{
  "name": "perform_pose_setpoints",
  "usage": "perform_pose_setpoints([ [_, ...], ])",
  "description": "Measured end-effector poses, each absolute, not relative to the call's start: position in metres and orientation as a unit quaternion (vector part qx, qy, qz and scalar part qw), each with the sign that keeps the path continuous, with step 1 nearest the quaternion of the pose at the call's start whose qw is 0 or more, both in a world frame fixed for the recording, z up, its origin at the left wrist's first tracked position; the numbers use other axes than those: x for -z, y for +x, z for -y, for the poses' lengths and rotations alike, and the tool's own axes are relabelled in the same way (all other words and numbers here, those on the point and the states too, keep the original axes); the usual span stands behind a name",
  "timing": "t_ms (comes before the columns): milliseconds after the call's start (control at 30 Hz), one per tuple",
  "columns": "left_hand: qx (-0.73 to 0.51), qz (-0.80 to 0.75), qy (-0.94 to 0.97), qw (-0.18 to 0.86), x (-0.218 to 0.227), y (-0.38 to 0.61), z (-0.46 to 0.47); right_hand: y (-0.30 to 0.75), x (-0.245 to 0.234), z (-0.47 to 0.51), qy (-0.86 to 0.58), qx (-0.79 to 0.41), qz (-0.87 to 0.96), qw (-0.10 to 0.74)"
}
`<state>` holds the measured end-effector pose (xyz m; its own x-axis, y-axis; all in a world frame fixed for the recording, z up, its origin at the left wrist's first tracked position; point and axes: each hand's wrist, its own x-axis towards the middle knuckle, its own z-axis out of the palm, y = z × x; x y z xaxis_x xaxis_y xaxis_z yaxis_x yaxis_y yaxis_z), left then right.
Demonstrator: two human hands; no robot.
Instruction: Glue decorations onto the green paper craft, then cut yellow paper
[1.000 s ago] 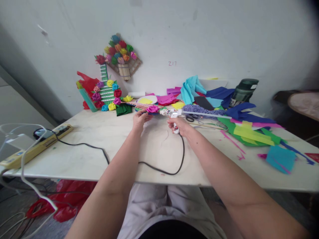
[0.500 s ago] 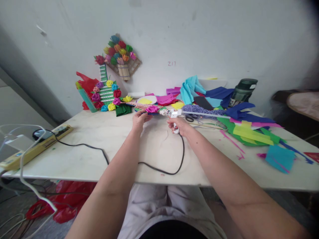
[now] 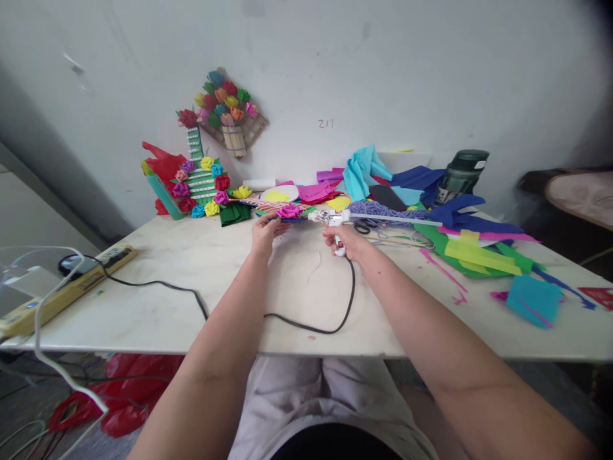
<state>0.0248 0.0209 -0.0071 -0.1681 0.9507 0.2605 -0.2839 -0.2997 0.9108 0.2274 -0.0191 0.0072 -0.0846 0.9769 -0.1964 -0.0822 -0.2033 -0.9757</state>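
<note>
My right hand (image 3: 348, 241) is wrapped round the handle of a white hot glue gun (image 3: 339, 219). A long white glue stick (image 3: 397, 219) runs out of the gun's back to the right, and its nozzle points left. My left hand (image 3: 266, 231) pinches the near edge of a flat craft piece with striped sticks (image 3: 272, 206). A magenta paper flower (image 3: 290, 211) sits on this piece, just beyond my left fingers. The nozzle end lies close to the flower's right side, by a whitish bundle (image 3: 317, 216); whether they touch I cannot tell.
A black cord (image 3: 330, 331) loops across the table from a power strip (image 3: 71, 287). At the back left stands a flower-trimmed guitar shape (image 3: 201, 182). Purple yarn (image 3: 383, 212), scissors (image 3: 362, 227), crepe paper (image 3: 361, 172) and a dark bottle (image 3: 462, 176) lie or stand along the back and right.
The view has shifted slightly. Both hands keep their places, the right on the glue gun and the left at the craft piece.
</note>
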Motion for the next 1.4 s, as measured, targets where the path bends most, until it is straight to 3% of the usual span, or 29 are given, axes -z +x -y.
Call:
perform_pose_setpoints([
  [900, -0.657, -0.373, 0.47, 0.455, 0.004, 0.026, -0.017, 0.24, -0.005, 0.013, -0.54, -0.528, 0.408, 0.512],
  [1400, -0.654, -0.353, 0.48, 0.465, 0.006, 0.029, -0.019, 0.253, -0.014, 0.015, -0.513, -0.556, 0.42, 0.501],
])
